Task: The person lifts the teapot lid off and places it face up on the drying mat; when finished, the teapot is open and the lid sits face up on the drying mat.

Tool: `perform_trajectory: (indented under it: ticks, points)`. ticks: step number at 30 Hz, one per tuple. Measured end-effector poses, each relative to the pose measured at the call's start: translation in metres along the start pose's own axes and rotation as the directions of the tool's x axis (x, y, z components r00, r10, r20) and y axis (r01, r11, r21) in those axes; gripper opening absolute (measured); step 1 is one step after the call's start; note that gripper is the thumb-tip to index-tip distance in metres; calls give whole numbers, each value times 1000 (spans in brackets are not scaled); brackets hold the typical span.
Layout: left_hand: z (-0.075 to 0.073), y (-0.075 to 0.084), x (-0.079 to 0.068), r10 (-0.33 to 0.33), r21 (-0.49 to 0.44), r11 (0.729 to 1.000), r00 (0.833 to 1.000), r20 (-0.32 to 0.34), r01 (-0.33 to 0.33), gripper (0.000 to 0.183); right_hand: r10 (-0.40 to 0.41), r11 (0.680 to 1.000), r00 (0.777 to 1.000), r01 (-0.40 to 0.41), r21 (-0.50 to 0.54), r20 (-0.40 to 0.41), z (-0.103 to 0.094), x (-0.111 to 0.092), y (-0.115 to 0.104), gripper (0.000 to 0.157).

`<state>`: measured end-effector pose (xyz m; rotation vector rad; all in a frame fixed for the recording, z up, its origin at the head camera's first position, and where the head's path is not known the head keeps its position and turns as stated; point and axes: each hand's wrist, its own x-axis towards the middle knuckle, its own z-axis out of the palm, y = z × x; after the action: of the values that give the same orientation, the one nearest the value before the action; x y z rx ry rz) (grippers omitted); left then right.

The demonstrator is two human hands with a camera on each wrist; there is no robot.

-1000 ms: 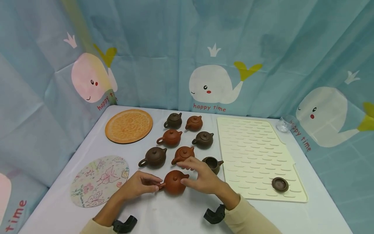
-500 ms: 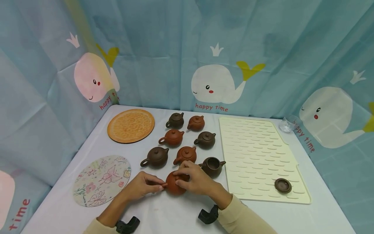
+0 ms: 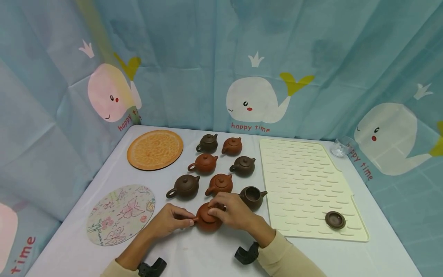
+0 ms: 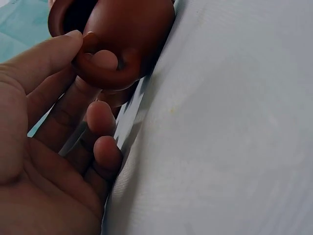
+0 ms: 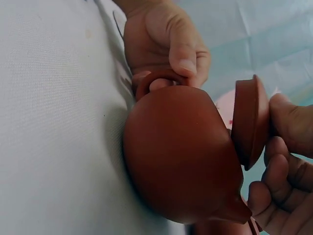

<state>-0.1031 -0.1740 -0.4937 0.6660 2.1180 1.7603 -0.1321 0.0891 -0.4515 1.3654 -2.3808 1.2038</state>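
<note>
A reddish-brown clay teapot stands on the white cloth near the front. My left hand pinches its loop handle between thumb and fingers, one fingertip showing through the loop. Above the pot's mouth, my right hand holds the matching lid, which is apart from the rim in the right wrist view. The lid's knob is hidden behind the right fingers. Just beyond that hand sits a dark brown teapot without its lid. A dark lid lies on the cream ridged mat at right.
Several more lidded teapots, red-brown and dark, stand behind, among them a dark one and a red-brown one. An orange round mat and a butterfly-patterned mat lie left. A clear cup stands at the back right.
My right hand has moved left from the spout side onto the lid and raised it off the red-brown teapot. The left hand stays at the handle.
</note>
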Motion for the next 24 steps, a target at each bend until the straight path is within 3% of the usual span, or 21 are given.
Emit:
perform_trajectory:
  ticks: [3, 7, 9, 11, 14, 18, 20, 24]
  points:
    - [1, 1, 0, 15, 9, 1000, 1000, -12, -15, 15, 32, 999, 999, -30, 45, -42, 0, -3, 1, 9]
    - [3, 1, 0, 24, 18, 1000, 999, -32, -24, 14, 134, 984, 988, -124, 129, -76, -2, -6, -1, 7]
    - [3, 2, 0, 21, 17, 1000, 999, -39, -20, 14, 207, 961, 975, -188, 203, -76, -3, -7, -2, 7]
    - [3, 3, 0, 14, 12, 1000, 999, -43, -13, 14, 280, 918, 958, -249, 307, -59, -4, -9, -4, 7]
    - [4, 3, 0, 12, 7, 1000, 999, -47, -11, 14, 361, 817, 933, -312, 486, -7, -6, -10, -6, 7]
    - [4, 3, 0, 21, 19, 1000, 998, -54, -20, 14, 397, 641, 916, -322, 697, 58, -7, -13, -7, 5]
    - [4, 2, 0, 27, 33, 999, 998, -59, -25, 14, 397, 538, 914, -303, 787, 80, -7, -14, -7, 11]
    - [5, 2, -1, 18, 41, 999, 998, -65, -15, 14, 358, 370, 928, -242, 897, 103, -8, -16, -5, 33]
